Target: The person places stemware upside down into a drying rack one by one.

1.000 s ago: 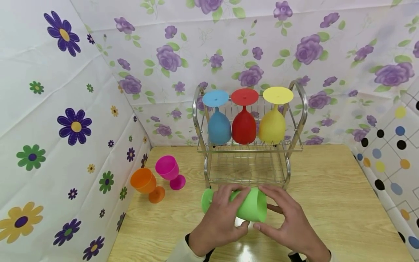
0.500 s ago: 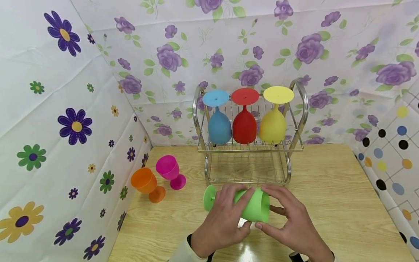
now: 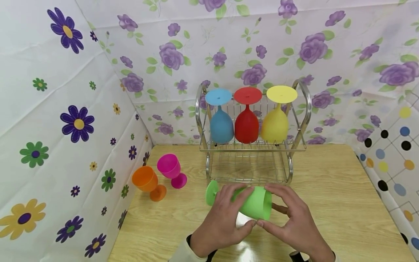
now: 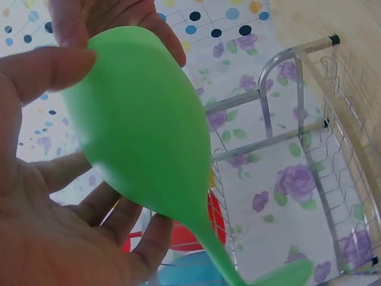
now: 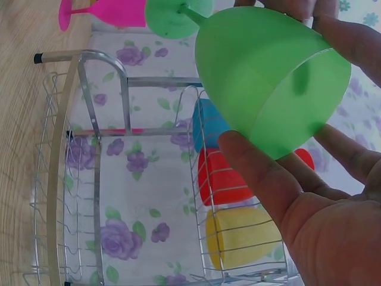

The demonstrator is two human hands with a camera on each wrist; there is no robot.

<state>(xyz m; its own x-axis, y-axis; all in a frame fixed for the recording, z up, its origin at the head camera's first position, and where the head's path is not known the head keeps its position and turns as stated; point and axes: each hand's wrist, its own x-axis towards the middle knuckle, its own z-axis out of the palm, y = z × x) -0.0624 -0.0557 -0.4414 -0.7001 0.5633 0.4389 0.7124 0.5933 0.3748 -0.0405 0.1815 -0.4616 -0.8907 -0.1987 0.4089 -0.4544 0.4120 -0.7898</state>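
Note:
A green plastic goblet [image 3: 256, 203] is held sideways above the table, its foot to the left and its open rim to the right. My left hand [image 3: 222, 218] grips the bowl near the stem, with the thumb beneath and the fingers over the top. At the rim, my right hand [image 3: 291, 218] holds the goblet between thumb and fingers. The left wrist view shows the bowl [image 4: 143, 119] lying along the left fingers, stem pointing down and right. In the right wrist view the hollow inside of the goblet [image 5: 303, 95] faces the right palm.
Behind the hands stands a two-tier metal rack [image 3: 252, 150]. Upside down on its upper tier are a blue goblet [image 3: 222, 127], a red goblet [image 3: 247, 127] and a yellow goblet [image 3: 275, 127]. An orange goblet [image 3: 145, 179] and a pink goblet [image 3: 169, 166] stand upright at left on the wooden table [image 3: 330, 189].
The green goblet has shifted slightly right and its foot end has risen in the head view, so it tilts a little more. Both hands keep hold of it.

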